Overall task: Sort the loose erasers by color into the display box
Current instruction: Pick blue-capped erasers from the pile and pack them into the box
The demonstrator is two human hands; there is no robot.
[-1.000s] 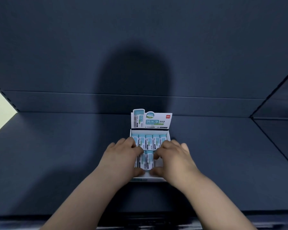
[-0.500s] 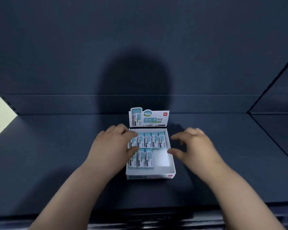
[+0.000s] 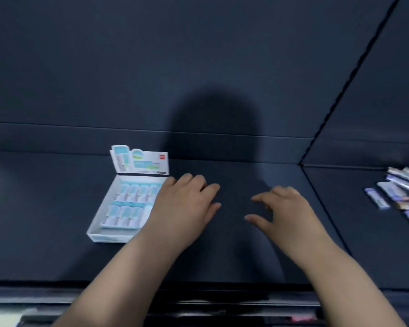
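Display box (image 3: pixel 109 238) at 9 o'clock holds two rows of blue erasers (image 3: pixel 128 208). Loose erasers (image 3: pixel 397 194) lie at 3 o'clock (blurry), so probably midway. Left hand (image 3: pixel 187 206) and right hand (image 3: pixel 286 208) are relaxed and empty.

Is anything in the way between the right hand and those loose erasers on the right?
No, nothing visible. Only bare dark tabletop, crossed by a seam line, lies between the right hand and the loose erasers. The hand holds nothing.
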